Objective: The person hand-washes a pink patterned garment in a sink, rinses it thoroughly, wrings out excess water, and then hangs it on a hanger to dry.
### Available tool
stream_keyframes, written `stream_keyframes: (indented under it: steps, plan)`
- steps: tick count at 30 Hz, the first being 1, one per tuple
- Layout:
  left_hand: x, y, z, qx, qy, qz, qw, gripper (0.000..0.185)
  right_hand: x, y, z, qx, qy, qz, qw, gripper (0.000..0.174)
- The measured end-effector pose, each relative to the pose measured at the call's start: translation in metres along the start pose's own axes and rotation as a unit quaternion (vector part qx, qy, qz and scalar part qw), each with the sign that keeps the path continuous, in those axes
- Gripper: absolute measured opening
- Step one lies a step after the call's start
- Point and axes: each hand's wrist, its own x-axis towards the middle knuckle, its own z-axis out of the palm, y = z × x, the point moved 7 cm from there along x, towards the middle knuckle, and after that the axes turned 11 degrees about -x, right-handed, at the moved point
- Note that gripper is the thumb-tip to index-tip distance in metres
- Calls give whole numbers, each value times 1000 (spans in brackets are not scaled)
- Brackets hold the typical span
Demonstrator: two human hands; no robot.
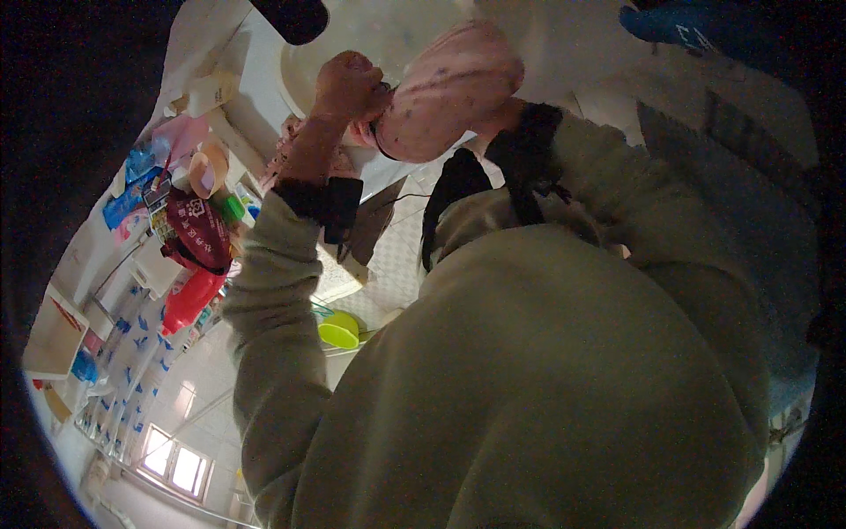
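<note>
A pink cloth with dark specks point(449, 92) is bunched and puffed up between my two hands, in front of a large pale basin point(286, 82). My left hand point(350, 86) is closed in a fist on the cloth's left end, near a dark edge. My right hand point(494, 120) is at the cloth's right end, with its fingers hidden by the fabric; whether it grips cannot be seen. More pink patterned fabric point(281, 153) shows beside my left forearm, against a pale ledge. Both wrists have dark cuffs.
At left, a cluttered surface holds a maroon bag with writing point(198, 228), a red plastic bag point(192, 301), an orange-toned bowl point(208, 170) and a green lid point(232, 208). A lime-green container point(339, 330) stands lower down, near the tiled floor point(400, 258). A window point(175, 463) lies beyond.
</note>
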Motion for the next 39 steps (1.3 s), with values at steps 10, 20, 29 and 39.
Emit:
stream_keyframes:
  steps: [10, 20, 29, 39]
  plan:
    - [-84, 30, -26, -640, 73, -83, 761, 78, 27, -37, 31, 515, -176, -11, 839, 65]
    - [-89, 49, -9, -711, 56, -42, 699, 70, -9, -71, 71, 713, -437, 42, 547, 70]
    - [-99, 77, -42, -463, 18, -65, 884, 39, -35, -4, 70, 467, -366, 186, 783, 72]
    - [-39, 47, -19, 1, -95, -7, 995, 19, -60, 33, 7, 41, -89, 86, 992, 66]
